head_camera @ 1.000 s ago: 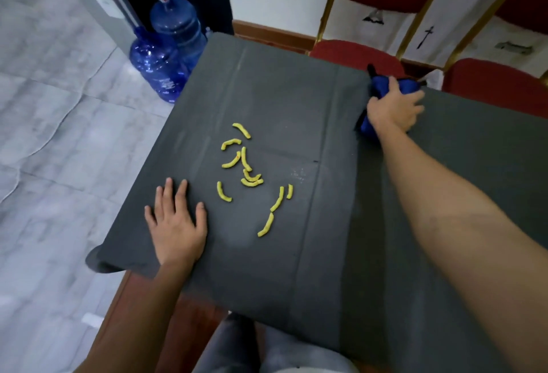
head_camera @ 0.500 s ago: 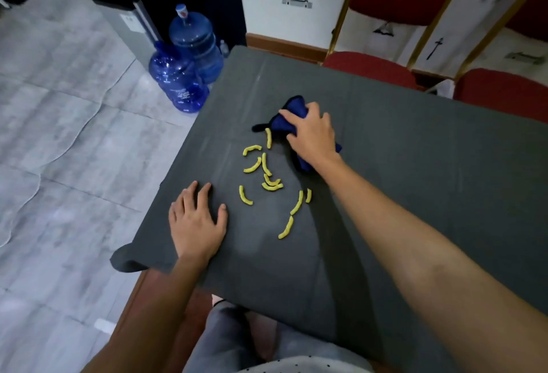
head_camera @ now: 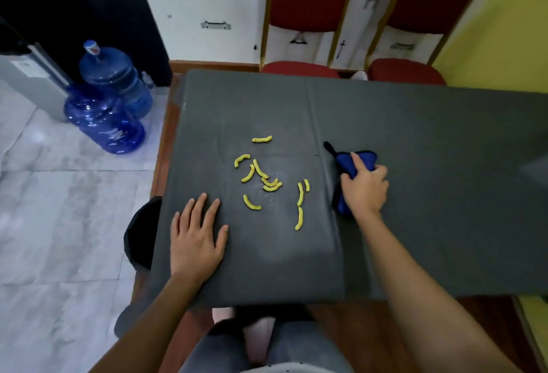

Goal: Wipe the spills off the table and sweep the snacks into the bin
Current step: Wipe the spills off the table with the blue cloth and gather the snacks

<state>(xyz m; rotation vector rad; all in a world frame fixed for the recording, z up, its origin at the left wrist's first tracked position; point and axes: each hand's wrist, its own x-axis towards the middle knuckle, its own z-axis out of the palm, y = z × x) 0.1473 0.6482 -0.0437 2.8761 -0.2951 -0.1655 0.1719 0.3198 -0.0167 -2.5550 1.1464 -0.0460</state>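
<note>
Several yellow puffed snacks (head_camera: pixel 268 181) lie scattered on the dark grey table cover (head_camera: pixel 430 194), with faint pale spill marks among them. My right hand (head_camera: pixel 364 188) grips a bunched blue cloth (head_camera: pixel 345 165) pressed on the cover, just right of the snacks. My left hand (head_camera: pixel 197 236) lies flat, fingers spread, on the cover near its left front edge, left of the snacks. A dark round bin (head_camera: pixel 142 233) shows partly below the table's left edge; its inside is hidden.
Two blue water jugs (head_camera: pixel 109 105) stand on the pale tiled floor at the left, beside a grey dispenser (head_camera: pixel 29 76). Red chairs (head_camera: pixel 406 71) sit behind the table's far edge. My knees (head_camera: pixel 258 343) are under the near edge.
My right hand has moved the blue cloth from just above the snacks to their right side and nearer to me. The left hand stays flat in place. The camera view has shifted.
</note>
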